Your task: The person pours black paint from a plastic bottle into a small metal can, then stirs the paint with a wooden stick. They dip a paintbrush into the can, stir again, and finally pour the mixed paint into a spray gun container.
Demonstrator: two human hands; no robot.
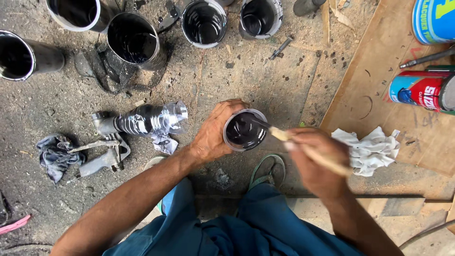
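Plywood sheet [379, 95] far right, carrying lying spray can [419, 90] and white rag [369, 149] at its near edge. Dirty concrete floor [246, 76] with four open tins of black paint [132, 40] in far row. Crushed plastic bottle [151, 118] left of centre. Left hand [213, 135] wrapped around small tin [244, 130] of black liquid, tin at centre, fingers closed on its left wall. Right hand [315, 163] just right of tin, gripping wooden stick [308, 151]; stick tip dipped in liquid.
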